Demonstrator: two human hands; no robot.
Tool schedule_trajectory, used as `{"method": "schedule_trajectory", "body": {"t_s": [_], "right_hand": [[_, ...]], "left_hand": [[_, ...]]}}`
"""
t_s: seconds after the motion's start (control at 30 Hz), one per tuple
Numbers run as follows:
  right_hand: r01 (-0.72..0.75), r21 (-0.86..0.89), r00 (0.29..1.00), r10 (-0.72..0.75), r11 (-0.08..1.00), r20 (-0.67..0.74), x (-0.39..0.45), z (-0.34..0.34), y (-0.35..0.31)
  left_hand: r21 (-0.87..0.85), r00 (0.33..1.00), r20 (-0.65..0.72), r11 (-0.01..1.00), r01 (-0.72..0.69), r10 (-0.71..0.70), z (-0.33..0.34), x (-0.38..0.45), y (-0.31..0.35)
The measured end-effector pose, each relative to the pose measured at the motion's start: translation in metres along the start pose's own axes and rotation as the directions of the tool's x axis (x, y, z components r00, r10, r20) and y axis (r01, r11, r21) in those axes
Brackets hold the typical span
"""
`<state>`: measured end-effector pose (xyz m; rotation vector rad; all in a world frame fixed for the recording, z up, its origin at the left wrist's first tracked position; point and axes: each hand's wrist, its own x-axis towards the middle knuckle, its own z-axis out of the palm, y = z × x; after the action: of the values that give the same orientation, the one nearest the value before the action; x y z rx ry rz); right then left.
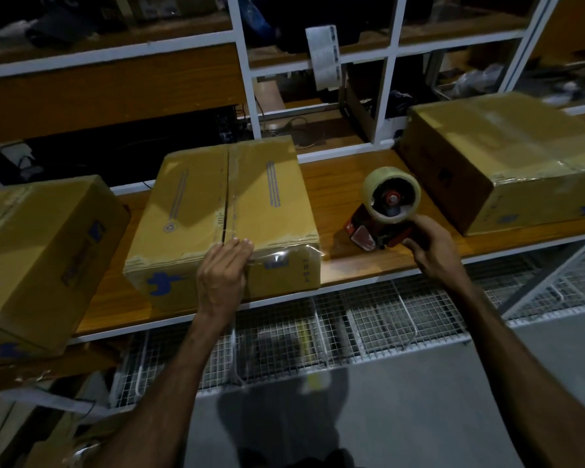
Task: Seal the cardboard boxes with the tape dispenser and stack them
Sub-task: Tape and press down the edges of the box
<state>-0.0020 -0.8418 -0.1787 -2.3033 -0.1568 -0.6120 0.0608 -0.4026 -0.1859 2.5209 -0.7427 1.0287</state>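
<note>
three cardboard boxes sit on the wooden counter (335,184) before us. the middle box (227,214), matte brown with glossy tape along its near edge, lies under our left hand (222,275), fingers straight on that edge. our right hand (429,246) grips the red tape dispenser (382,214) just beside it, its round roll upright. wire mesh shelf (368,319) below.

We see the left hand (224,270) pressing flat on the near edge of the middle cardboard box (223,211) on the wooden shelf (338,265). The right hand (431,246) grips the red tape dispenser (384,211) near the shelf's front edge, between that box and the right box (507,157); a left box (38,251) overhangs the front edge
</note>
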Motion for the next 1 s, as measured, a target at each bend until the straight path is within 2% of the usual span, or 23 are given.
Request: {"method": "schedule_trajectory", "body": {"t_s": [0.13,0.27,0.4,0.7,1.0], "right_hand": [[0.038,-0.183,0.996,-0.023,0.982,0.083,0.003,-0.001,-0.004],[0.202,-0.428,0.973,-0.13,0.881,0.191,0.001,0.003,-0.02],[0.228,-0.444,0.964,-0.138,0.867,0.226,-0.005,0.013,-0.026],[0.173,-0.574,0.982,-0.097,0.8,0.16,0.003,0.04,-0.04],[0.166,-0.62,0.984,-0.084,0.767,0.159,0.015,0.042,-0.042]], "left_hand": [[-0.001,1.0,0.001,1.0,0.008,-0.008,0.001,-0.002,-0.003],[-0.023,1.0,-0.004,0.999,0.026,-0.026,0.003,-0.003,-0.004],[-0.031,0.998,-0.015,0.997,0.067,-0.068,0.004,-0.003,0.003],[-0.053,0.994,-0.029,0.993,0.106,-0.107,0.012,-0.005,0.003],[-0.053,0.993,-0.017,0.992,0.114,-0.115,0.007,-0.003,0.007]]}}
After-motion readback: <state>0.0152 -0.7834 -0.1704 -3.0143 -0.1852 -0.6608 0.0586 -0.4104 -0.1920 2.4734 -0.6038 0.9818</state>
